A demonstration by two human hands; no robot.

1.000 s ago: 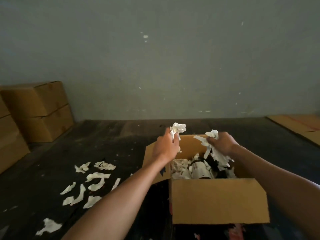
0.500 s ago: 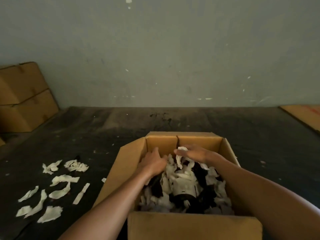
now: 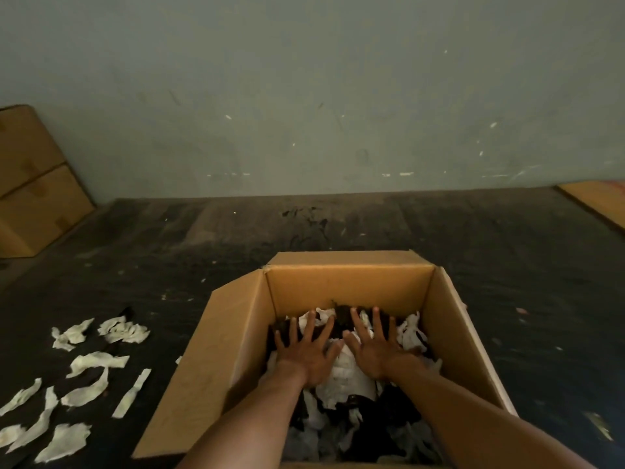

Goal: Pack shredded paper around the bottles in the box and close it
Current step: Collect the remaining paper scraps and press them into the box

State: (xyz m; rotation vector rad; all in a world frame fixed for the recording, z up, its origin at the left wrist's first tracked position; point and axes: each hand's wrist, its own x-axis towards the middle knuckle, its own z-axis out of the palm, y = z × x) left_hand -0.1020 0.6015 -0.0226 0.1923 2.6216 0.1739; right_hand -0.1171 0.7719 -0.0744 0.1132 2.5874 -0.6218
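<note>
An open brown cardboard box (image 3: 348, 282) stands on the dark floor in front of me, flaps spread outward. Inside lie dark bottles (image 3: 368, 421), mostly buried under white shredded paper (image 3: 341, 380). My left hand (image 3: 307, 350) and my right hand (image 3: 375, 346) lie flat, palms down and fingers spread, side by side on the paper and bottles in the far half of the box. Neither hand holds anything.
Several loose paper strips (image 3: 91, 363) lie on the floor left of the box. Stacked closed cardboard boxes (image 3: 33, 191) stand at the far left against the wall. A flat cardboard sheet (image 3: 598, 204) lies at the far right.
Both hands held paper wads above the box, dropped them in, and now press flat with spread fingers on the filling. My view has tilted down and closer to the box.
</note>
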